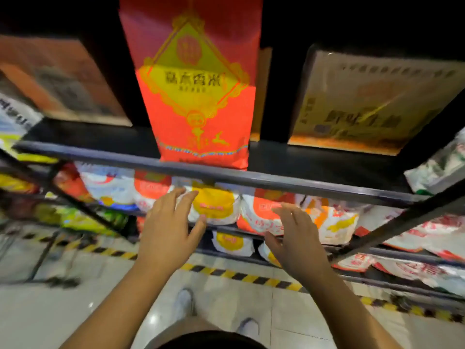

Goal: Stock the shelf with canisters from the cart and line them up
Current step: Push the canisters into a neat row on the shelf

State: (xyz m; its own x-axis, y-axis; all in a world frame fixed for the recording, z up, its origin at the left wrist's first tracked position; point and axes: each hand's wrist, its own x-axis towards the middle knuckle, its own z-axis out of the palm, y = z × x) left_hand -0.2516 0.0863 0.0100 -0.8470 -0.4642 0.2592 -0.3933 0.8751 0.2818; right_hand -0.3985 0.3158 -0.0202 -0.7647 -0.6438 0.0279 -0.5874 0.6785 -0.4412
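A tall red package with a yellow diamond label [198, 96] stands upright on the dark shelf [314, 159], right at its front rail. My left hand [168, 230] and my right hand [294, 235] hang in the air just below that rail, fingers spread and relaxed, holding nothing. Both hands are apart from the package. No cart shows in this view.
An orange-brown box [60, 79] stands at the shelf's left and a tan carton [372, 102] at its right, with bare shelf between them and the red package. White and orange bags [214, 205] fill the lower shelves. Yellow-black tape [241, 275] marks the tiled floor.
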